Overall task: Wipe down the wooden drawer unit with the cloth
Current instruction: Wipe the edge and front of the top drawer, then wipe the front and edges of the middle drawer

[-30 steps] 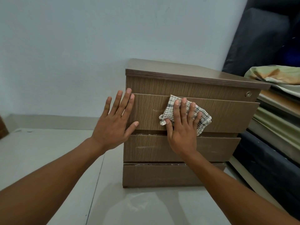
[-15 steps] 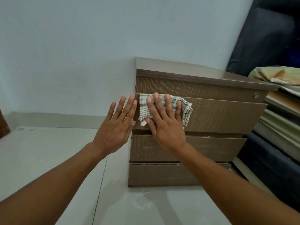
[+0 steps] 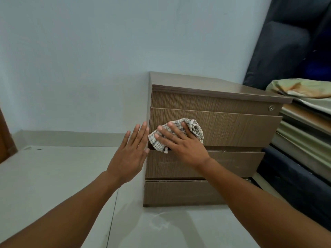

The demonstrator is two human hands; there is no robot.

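Note:
The wooden drawer unit (image 3: 232,129) stands on a pale floor against the wall, its stacked drawer fronts facing me. A crumpled checked cloth (image 3: 194,128) lies pressed on the left part of the second drawer front. My right hand (image 3: 180,144) is flat on the cloth with fingers spread, holding it against the wood. Beside the unit's left front edge is my left hand (image 3: 131,154), flat and open, its fingertips touching that edge. Part of the cloth is hidden under my right hand.
A light blue wall rises behind the unit. Right of it stand stacked boards and folded bedding (image 3: 304,93), with a dark upholstered piece (image 3: 286,42) leaning above. Pale floor (image 3: 53,176) stretches left and in front. A brown edge (image 3: 5,140) shows at the far left.
My right hand slid the cloth leftward along the second drawer front, from its middle to its left end, and the cloth bunched up. My left hand stayed at the left edge.

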